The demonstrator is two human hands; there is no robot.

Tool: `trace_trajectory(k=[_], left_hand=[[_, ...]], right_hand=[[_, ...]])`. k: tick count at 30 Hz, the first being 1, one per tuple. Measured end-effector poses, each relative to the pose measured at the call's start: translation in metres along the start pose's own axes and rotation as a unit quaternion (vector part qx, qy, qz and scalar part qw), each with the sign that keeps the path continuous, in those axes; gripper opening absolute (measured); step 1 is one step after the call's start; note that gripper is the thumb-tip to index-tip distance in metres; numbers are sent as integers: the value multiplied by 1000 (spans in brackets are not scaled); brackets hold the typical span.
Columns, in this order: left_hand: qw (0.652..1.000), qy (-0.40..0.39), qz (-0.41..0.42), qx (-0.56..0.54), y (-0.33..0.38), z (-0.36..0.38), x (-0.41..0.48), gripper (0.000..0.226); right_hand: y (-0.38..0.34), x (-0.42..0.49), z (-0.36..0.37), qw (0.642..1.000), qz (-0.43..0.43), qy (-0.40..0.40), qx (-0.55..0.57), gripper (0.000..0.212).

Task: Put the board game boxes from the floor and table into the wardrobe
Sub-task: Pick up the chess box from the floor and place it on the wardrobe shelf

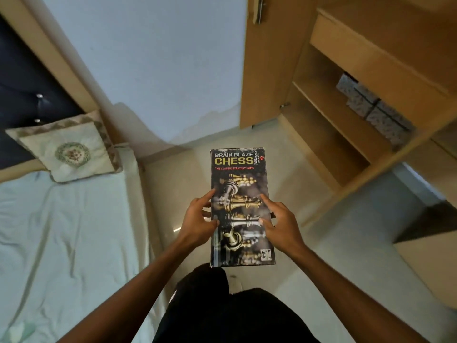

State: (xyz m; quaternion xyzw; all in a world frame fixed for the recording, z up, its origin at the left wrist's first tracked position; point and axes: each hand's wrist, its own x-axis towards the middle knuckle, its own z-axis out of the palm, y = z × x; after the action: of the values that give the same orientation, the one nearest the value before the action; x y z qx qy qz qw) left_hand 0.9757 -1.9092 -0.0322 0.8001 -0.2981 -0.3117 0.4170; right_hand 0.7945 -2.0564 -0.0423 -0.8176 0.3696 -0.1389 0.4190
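Observation:
A black chess box [237, 167] with gold lettering and chess pieces on its lid is held flat in front of me, above the floor. My left hand [197, 219] grips its left long edge, thumb on the lid. My right hand [279, 221] grips the right long edge the same way. The open wooden wardrobe [329, 134] stands to the right, its shelves facing me; the box is outside it, to the left of the lower shelves.
Grey patterned boxes [376, 110] sit on an upper wardrobe shelf. The wardrobe door [269, 63] stands open ahead. A bed [61, 231] with a pillow [69, 149] lies at the left. Pale tiled floor [346, 243] runs between bed and wardrobe.

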Motion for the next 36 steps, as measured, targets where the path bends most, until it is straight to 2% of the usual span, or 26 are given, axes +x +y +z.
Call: trace_trajectory(k=[8, 17, 23, 27, 31, 36], left_hand=[[1000, -19, 16, -13, 42, -39, 211, 79], [992, -115, 56, 20, 127, -45, 445, 74], [981, -171, 88, 37, 196, 13, 584, 78], [976, -190, 107, 19, 255, 72, 678, 77], [968, -204, 142, -15, 326, 121, 742, 69], [962, -220, 157, -38, 414, 181, 828, 64]], right_hand=[[-11, 212, -3, 1000, 12, 18, -11, 64], [-7, 407, -47, 993, 78, 90, 13, 70], [38, 519, -113, 982, 110, 150, 19, 71], [80, 603, -182, 978, 91, 189, -5, 70], [104, 668, -255, 977, 63, 205, -9, 73], [137, 754, -345, 972, 82, 214, -46, 72]])
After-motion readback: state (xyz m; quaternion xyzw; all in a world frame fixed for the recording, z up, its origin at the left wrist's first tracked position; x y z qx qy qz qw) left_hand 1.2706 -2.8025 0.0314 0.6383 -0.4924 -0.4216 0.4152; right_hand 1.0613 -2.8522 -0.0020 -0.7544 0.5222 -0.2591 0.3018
